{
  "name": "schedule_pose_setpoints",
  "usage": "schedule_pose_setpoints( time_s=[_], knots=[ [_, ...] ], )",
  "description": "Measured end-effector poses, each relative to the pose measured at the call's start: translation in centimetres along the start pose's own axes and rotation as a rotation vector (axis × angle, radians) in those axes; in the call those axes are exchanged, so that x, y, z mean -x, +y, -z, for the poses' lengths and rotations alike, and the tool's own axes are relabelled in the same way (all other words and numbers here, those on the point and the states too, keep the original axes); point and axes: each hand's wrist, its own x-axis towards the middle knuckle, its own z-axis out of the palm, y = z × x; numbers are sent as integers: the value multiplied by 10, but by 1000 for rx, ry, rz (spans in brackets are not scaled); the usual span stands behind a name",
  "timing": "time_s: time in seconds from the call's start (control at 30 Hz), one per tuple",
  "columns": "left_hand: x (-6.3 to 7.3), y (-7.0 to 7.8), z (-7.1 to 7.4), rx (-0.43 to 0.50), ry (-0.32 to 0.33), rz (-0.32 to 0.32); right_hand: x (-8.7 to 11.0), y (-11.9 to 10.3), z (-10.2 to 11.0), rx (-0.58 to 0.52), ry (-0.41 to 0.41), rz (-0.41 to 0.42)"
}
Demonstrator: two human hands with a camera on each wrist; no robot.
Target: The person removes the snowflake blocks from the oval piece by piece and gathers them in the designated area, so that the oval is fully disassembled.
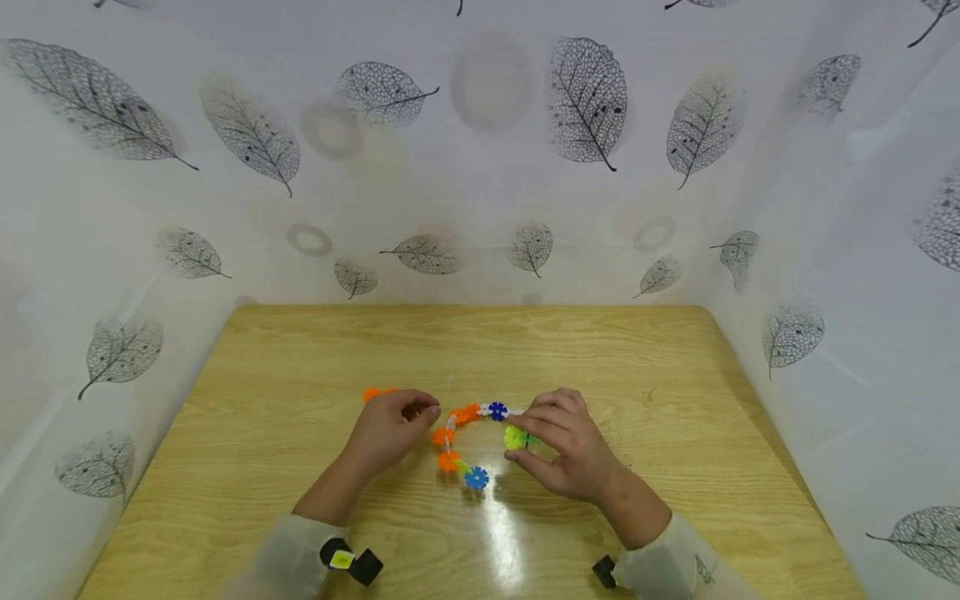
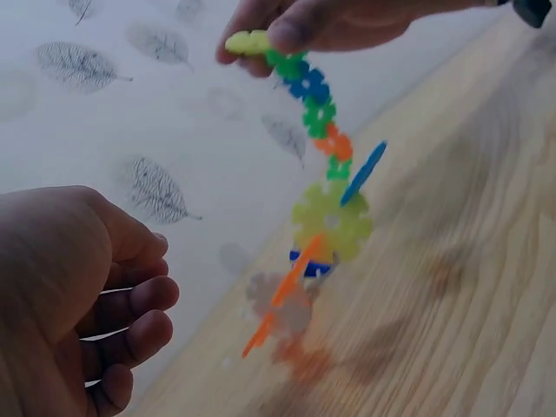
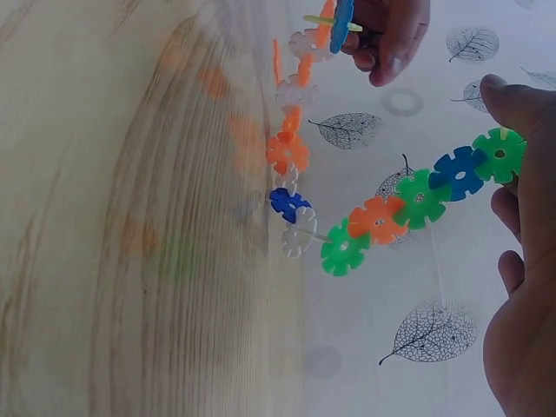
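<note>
A chain of interlocking snowflake discs (image 1: 467, 413) curves in an open loop between the hands, in orange, white, blue, green and yellow. One end carries a light blue disc (image 1: 476, 477), the other a yellow-green disc (image 1: 514, 437). My right hand (image 1: 564, 446) pinches that yellow-green disc (image 2: 248, 42) between thumb and fingers. From there, green, blue and orange discs (image 3: 379, 220) run off in a row. My left hand (image 1: 392, 427) is beside the orange side of the loop, its fingers loosely curled with nothing between them in the left wrist view.
Loose orange discs (image 1: 372, 394) lie on the wooden table (image 1: 300, 350) behind the left hand, partly hidden by it. A white curtain with leaf prints (image 1: 495, 167) encloses the table at the back and both sides.
</note>
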Motion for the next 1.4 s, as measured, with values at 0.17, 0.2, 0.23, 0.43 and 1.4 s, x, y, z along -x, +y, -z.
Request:
schedule_pose_setpoints(
  time_s=[0.17,0.2,0.23,0.43,1.4],
  knots=[
    [4,16,-8,67,-43,-39,1,1,-1,8,-10,-2],
    [5,20,-9,79,-51,-49,1,1,-1,9,-11,-1],
    [5,22,-10,89,-60,-57,1,1,-1,10,-12,1],
    [8,38,-16,153,-112,-116,0,2,-2,12,-9,20],
    [16,63,-40,243,-182,-168,-2,-3,-9,3,-9,28]
  ],
)
